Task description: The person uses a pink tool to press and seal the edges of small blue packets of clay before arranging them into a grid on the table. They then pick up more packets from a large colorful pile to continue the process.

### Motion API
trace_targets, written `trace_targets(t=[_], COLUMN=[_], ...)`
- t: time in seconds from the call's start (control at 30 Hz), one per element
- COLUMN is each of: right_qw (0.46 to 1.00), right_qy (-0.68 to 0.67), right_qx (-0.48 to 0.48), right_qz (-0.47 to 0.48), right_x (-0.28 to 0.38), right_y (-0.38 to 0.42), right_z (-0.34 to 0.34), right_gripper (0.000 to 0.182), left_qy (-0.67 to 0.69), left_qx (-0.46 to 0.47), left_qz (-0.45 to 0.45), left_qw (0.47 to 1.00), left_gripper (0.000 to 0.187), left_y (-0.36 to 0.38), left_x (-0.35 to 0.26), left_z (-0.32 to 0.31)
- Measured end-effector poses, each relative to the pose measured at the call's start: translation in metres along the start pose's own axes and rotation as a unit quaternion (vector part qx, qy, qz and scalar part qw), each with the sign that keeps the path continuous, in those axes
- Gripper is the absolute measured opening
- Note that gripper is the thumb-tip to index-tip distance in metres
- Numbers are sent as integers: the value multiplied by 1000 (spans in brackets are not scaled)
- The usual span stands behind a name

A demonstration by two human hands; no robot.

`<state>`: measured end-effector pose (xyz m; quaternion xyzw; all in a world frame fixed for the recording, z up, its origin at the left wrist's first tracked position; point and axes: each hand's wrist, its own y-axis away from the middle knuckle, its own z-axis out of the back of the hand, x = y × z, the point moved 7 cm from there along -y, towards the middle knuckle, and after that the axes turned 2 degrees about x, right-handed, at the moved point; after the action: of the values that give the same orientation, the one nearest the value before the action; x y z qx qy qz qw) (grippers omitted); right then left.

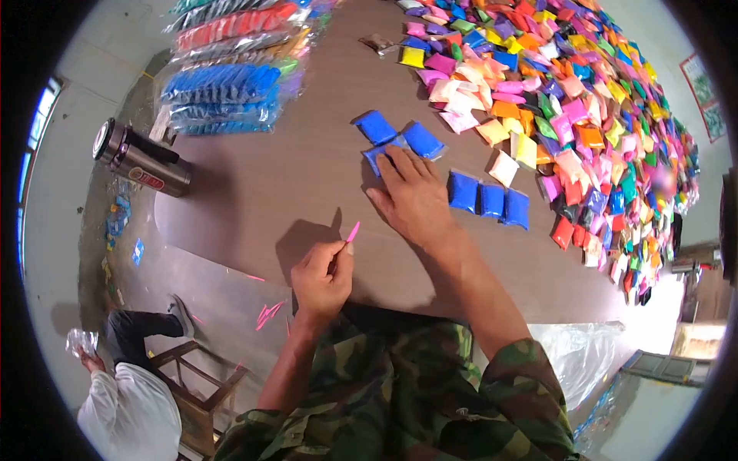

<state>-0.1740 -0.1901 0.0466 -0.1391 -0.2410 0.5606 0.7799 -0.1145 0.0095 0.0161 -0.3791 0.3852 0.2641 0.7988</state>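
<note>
My left hand (323,280) is closed near the table's front edge, with a slim, pointed pink strip (353,231) pinched between thumb and forefinger. My right hand (415,194) lies palm down further in, fingers stretched out over a blue packet (372,158) that they partly cover. Around its fingertips are two more blue packets, one at the upper left (375,127) and one at the upper right (423,140). To the right of this hand, a row of three blue packets (491,200) lies side by side on the brown table (254,207).
A large heap of small coloured packets (569,115) covers the table's right side. Stacked bagged packets (223,92) lie at the back left, near a steel flask (146,160). Pink strips (269,315) litter the floor. Another person (131,407) is at the lower left, beside a wooden stool (198,392).
</note>
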Motion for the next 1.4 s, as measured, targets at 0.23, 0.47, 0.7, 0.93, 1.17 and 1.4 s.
trace_targets(t=[0.23, 0.47, 0.7, 0.93, 1.17, 1.4], right_qw=[996, 990, 984, 973, 969, 972], right_qy=[-63, -113, -153, -210, -226, -208], right_qx=[53, 68, 35, 33, 31, 15], right_qz=[19, -43, -82, -87, -91, -106], right_x=[33, 58, 49, 44, 42, 41], right_y=[67, 122, 132, 133, 130, 131], right_z=[28, 54, 49, 53, 54, 57], right_gripper=[47, 57, 49, 39, 38, 37], left_qy=[46, 67, 44, -66, -134, -132], left_qx=[-30, 9, 184, 272, 326, 302], left_qz=[44, 60, 17, -77, -140, -146], left_qw=[998, 996, 982, 957, 925, 933], left_gripper=[8, 8, 13, 13, 6, 5], left_y=[3, 0, -3, 2, -19, -32], left_x=[10, 7, -17, -37, -40, -39], left_z=[10, 5, -8, -21, -44, -46])
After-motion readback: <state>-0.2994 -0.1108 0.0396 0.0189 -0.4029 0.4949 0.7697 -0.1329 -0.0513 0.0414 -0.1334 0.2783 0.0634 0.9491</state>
